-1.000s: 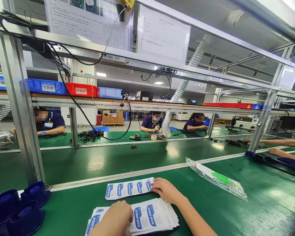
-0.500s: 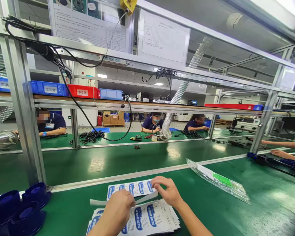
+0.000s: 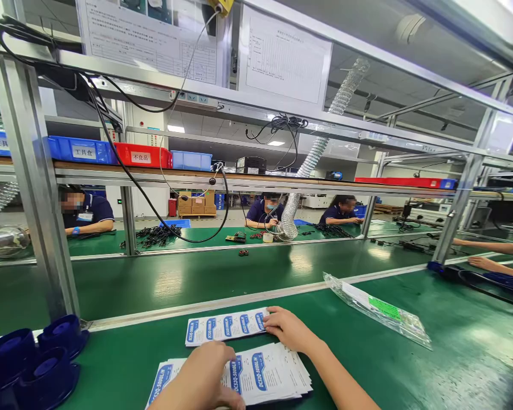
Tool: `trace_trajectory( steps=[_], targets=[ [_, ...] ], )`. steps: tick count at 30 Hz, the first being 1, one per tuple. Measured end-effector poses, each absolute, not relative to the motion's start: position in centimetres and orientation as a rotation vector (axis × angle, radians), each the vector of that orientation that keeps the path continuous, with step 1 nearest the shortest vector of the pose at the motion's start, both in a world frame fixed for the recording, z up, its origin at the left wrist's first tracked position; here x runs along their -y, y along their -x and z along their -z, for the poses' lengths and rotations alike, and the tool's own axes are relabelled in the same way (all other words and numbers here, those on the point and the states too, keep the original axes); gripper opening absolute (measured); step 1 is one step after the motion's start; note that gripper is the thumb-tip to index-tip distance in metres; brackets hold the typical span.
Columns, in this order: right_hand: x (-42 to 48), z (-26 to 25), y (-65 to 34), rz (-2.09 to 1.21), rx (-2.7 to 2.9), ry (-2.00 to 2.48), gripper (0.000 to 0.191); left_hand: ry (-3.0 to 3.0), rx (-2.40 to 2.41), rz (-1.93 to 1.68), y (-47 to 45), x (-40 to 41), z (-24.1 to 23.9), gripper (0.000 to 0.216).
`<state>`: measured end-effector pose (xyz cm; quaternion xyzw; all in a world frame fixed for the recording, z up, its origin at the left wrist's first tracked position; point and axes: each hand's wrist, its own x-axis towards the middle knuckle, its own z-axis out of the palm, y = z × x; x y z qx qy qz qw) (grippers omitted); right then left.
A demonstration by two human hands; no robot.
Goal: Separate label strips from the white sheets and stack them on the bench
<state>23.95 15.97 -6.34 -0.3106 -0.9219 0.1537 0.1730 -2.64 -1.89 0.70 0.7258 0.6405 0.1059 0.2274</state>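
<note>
A stack of white label sheets with blue print lies on the green bench in front of me. My left hand is over its left part, thumb and fingers apart, hiding some of the print; I see nothing held in it. Behind the stack sits a separate narrow label strip, also printed in blue and white. At this strip's right end, the stretched fingers of my right hand touch its edge. My right wrist passes beside the stack's right corner.
A clear plastic bag with papers and a green label lies to the right. Dark blue plastic parts stand at the left. A metal post rises behind them. Co-workers sit across the bench; another person's hands are at far right.
The thin pale strip that lay under my hands between stack and label strip is no longer visible. My left hand has lowered toward the stack with its thumb spread; my right fingers have flattened.
</note>
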Motion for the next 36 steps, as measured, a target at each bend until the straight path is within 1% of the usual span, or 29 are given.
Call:
trace_trajectory(
  steps=[2, 4, 7, 8, 10, 11, 13, 15, 17, 20, 21, 23, 25, 26, 28, 32, 33, 36],
  targets=[
    [-15.8, 6.1, -23.8, -0.32, 2.599, 0.867, 0.026, -2.054, -1.774, -0.428, 3.0, 1.6, -0.2, 0.069],
    [-15.6, 5.7, -23.5, -0.221, 2.521, 0.815, 0.021, -2.145, -1.844, -0.526, 3.2, 1.1, 0.2, 0.063],
    [-14.6, 5.0, -22.9, -0.167, 2.392, 0.607, 0.019, -2.274, -1.982, -0.585, 3.4, 0.4, 0.4, 0.067],
    [-14.1, 4.7, -22.6, -0.164, 2.366, 0.529, 0.019, -2.321, -1.994, -0.589, 3.4, 0.2, 0.4, 0.06],
    [-13.3, 4.3, -22.2, -0.196, 2.322, 0.418, 0.019, -2.395, -1.958, -0.532, 3.4, 0.0, 0.3, 0.033],
    [-13.0, 4.1, -22.1, -0.243, 2.285, 0.398, 0.021, -2.414, -1.922, -0.477, 3.4, 0.0, 0.2, 0.026],
    [-12.8, 4.1, -22.2, -0.39, 2.195, 0.435, 0.028, -2.41, -1.873, -0.371, 3.3, 0.0, -0.1, 0.029],
    [-13.3, 4.4, -22.7, -0.522, 2.145, 0.569, 0.032, -2.381, -1.853, -0.336, 3.0, 0.2, -0.4, 0.026],
    [-14.3, 5.0, -23.5, -0.568, 2.187, 0.752, 0.033, -2.337, -1.83, -0.322, 2.8, 0.5, -0.7, 0.02],
    [-15.6, 6.0, -24.4, -0.583, 2.37, 0.942, 0.037, -2.178, -1.85, -0.167, 2.4, 1.2, -1.1, 0.011],
    [-15.9, 6.2, -24.5, -0.589, 2.432, 0.965, 0.035, -2.121, -1.863, -0.099, 2.3, 1.4, -1.2, 0.013],
    [-16.1, 6.3, -24.5, -0.582, 2.515, 0.99, 0.022, -2.04, -1.864, -0.01, 2.3, 1.9, -1.4, 0.027],
    [-16.0, 6.3, -24.3, -0.544, 2.547, 0.997, 0.01, -2.026, -1.836, -0.019, 2.4, 2.3, -1.4, 0.042],
    [-15.9, 6.2, -24.2, -0.524, 2.559, 0.988, 0.008, -2.024, -1.822, -0.052, 2.6, 2.4, -1.4, 0.047],
    [-15.8, 6.1, -24.1, -0.475, 2.588, 0.94, 0.012, -2.0, -1.828, -0.156, 2.9, 2.5, -1.3, 0.049],
    [-15.7, 5.8, -23.9, -0.218, 2.526, 0.806, 0.023, -2.083, -1.829, -0.477, 3.3, 2.0, -0.6, 0.039],
    [-15.5, 5.6, -23.8, -0.134, 2.49, 0.746, 0.022, -2.143, -1.843, -0.553, 3.3, 1.8, -0.5, 0.041],
    [-14.4, 4.7, -23.2, 0.02, 2.414, 0.521, 0.018, -2.325, -1.939, -0.661, 3.4, 1.0, 0.0, 0.061]
  ],
)
